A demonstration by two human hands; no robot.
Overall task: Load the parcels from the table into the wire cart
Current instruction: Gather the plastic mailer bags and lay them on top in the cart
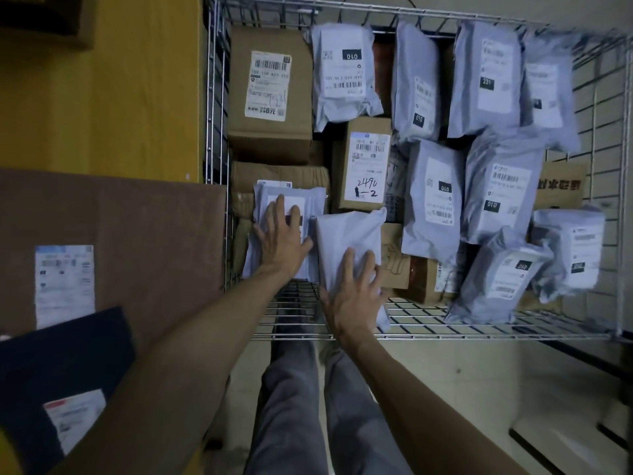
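The wire cart (445,332) stands in front of me, holding several grey mailer bags and cardboard boxes. My left hand (282,240) lies flat with straight fingers on a grey labelled parcel (311,200) at the cart's near left. Beside it, my right hand (356,293) presses spread fingers onto a plain grey parcel (349,233) standing against the other parcels. Both parcels sit inside the cart near its front edge.
On the yellow table (120,97) to the left lie a big brown box (137,234) with a label and a dark parcel (68,371) near me. The cart's wire floor (298,303) shows bare between my arms. My legs are below.
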